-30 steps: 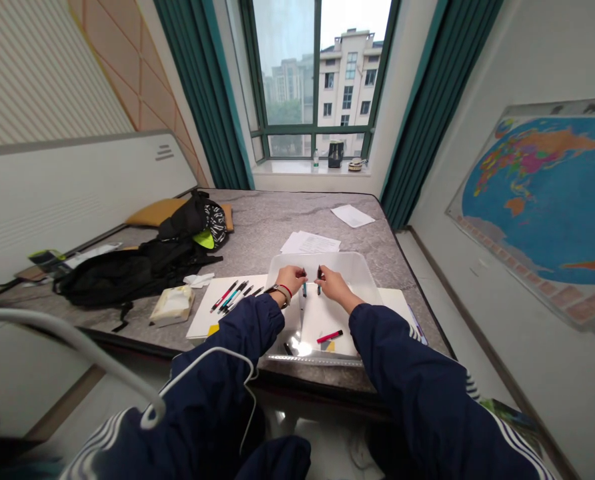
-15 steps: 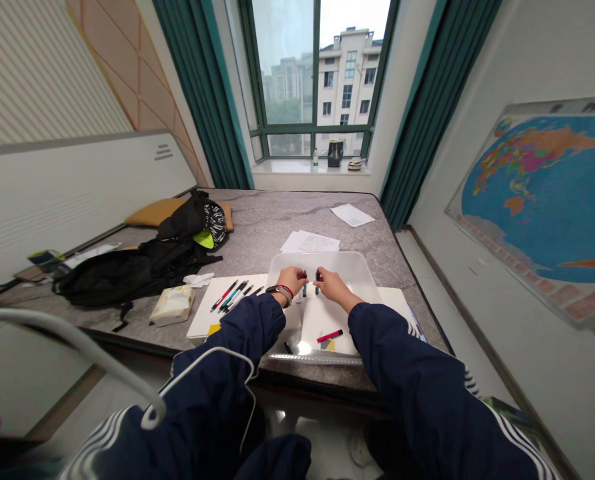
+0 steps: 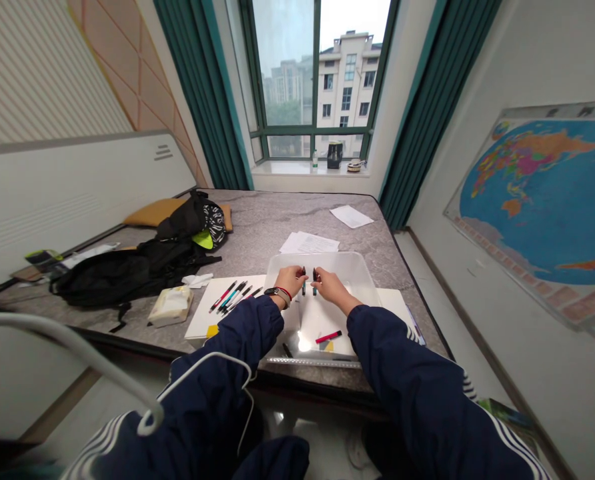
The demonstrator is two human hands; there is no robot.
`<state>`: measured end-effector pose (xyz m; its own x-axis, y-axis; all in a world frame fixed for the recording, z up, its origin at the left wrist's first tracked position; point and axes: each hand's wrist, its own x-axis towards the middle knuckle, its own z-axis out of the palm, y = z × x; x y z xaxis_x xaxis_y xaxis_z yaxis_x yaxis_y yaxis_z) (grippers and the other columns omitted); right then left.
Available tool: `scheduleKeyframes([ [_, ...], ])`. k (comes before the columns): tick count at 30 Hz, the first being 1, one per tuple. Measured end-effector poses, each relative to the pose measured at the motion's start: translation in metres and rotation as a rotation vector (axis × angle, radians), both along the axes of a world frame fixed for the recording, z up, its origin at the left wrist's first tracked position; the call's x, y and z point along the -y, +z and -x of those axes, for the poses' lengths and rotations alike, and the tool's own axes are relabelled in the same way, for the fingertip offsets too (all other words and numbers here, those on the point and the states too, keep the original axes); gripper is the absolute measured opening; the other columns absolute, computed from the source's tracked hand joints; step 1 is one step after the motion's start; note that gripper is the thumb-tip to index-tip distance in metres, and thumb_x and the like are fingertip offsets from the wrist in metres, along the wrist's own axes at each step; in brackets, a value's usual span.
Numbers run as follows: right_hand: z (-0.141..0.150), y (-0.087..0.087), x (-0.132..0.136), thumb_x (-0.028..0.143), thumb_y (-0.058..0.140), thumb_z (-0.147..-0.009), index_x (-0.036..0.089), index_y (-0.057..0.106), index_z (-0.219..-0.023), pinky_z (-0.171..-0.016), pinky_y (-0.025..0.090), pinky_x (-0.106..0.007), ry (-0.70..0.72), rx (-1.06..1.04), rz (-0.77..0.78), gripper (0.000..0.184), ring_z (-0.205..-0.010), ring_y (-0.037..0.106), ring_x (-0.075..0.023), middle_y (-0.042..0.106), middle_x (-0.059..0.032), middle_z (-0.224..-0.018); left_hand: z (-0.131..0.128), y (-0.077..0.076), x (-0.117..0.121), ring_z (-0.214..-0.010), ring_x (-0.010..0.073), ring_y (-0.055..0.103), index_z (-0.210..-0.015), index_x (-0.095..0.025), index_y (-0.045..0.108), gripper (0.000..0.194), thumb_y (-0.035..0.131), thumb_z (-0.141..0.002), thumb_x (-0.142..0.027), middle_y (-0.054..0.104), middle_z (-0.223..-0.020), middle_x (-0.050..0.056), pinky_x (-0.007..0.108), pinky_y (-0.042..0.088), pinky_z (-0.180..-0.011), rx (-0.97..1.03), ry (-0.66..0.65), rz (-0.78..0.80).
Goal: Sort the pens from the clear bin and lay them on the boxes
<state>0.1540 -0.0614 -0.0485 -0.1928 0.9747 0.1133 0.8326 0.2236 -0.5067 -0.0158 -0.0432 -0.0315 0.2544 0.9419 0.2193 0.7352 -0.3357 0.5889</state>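
Over a clear plastic bin point(image 3: 357, 263), my two hands are side by side. My left hand point(image 3: 289, 279) pinches a dark pen point(image 3: 304, 283), held upright. Just to its right, my right hand point(image 3: 328, 285) is closed on another dark pen point(image 3: 314, 283), also upright, and a narrow gap parts the two. A red pen point(image 3: 328, 337) lies in the near part of the bin, and a black pen point(image 3: 287, 350) is by its near left corner. Left of the bin, several pens point(image 3: 235, 295) rest in a row on a white board or box point(image 3: 200, 320).
A tissue pack point(image 3: 170, 306) and a crumpled tissue point(image 3: 197, 280) lie at the left, before a black backpack point(image 3: 127, 270). Paper sheets point(image 3: 310, 243) are beyond the bin, with another sheet point(image 3: 351, 216) farther back. A white cable point(image 3: 202, 360) crosses my left sleeve.
Both pens now stand more plainly upright, and my right hand has shifted slightly left, closer to my left hand. The view has shifted very slightly.
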Motion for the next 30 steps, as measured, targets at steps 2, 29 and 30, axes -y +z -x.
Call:
scheduleKeyframes([
  [2,-0.002,-0.001,-0.001,0.023,0.066,-0.087,0.018,0.059,-0.103,-0.077,0.041,-0.026,0.013,0.0,0.011,0.019,-0.092,0.065,-0.021,0.071,-0.0091,-0.099,0.0,0.0,-0.001,-0.08,0.0191,0.07,-0.085,-0.015,0.074,0.012,0.068,-0.08,-0.024,0.075,-0.084,0.008,0.028,0.052,-0.079,0.009,0.003,0.007],
  [29,-0.003,-0.007,-0.005,0.039,0.085,-0.061,0.017,0.074,-0.105,-0.094,0.048,-0.041,0.235,0.285,0.409,0.05,-0.112,0.063,-0.0366,0.064,-0.0194,-0.124,0.102,0.088,-0.004,-0.069,0.015,0.068,-0.094,-0.011,0.068,0.042,0.081,-0.068,-0.042,0.072,-0.095,0.009,0.028,0.06,-0.061,0.729,0.158,0.383],
  [30,-0.003,-0.008,-0.007,0.041,0.083,-0.064,0.017,0.073,-0.108,-0.095,0.047,-0.041,0.243,0.282,0.419,0.051,-0.113,0.062,-0.0362,0.063,-0.0194,-0.126,0.12,0.092,-0.007,-0.066,0.0145,0.067,-0.092,-0.012,0.069,0.04,0.082,-0.066,-0.04,0.072,-0.091,0.008,0.029,0.061,-0.061,0.709,0.197,0.415],
])
